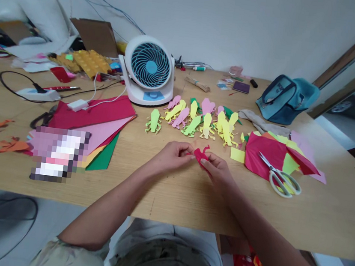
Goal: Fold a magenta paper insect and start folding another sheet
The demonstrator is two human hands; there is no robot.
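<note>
Held above the front middle of the table is a small red origami figure (199,154) with a thin curled leg sticking up. My right hand (217,166) grips its body between thumb and fingers. At its left edge, my left hand (178,154) is closed in a pinch on a thin red part, probably another leg. Just beyond my hands stand several finished-looking origami figures with legs, among them a lone light green figure (154,120), a yellow figure (207,126) and a pink figure (180,117).
White-handled scissors (284,183) lie on red paper (260,154) at right. Left are a stack of coloured paper (104,152), a pixelated phone-like object (61,155) and orange origami figures (10,145). Behind stand a fan (149,71) and a blue bag (285,99).
</note>
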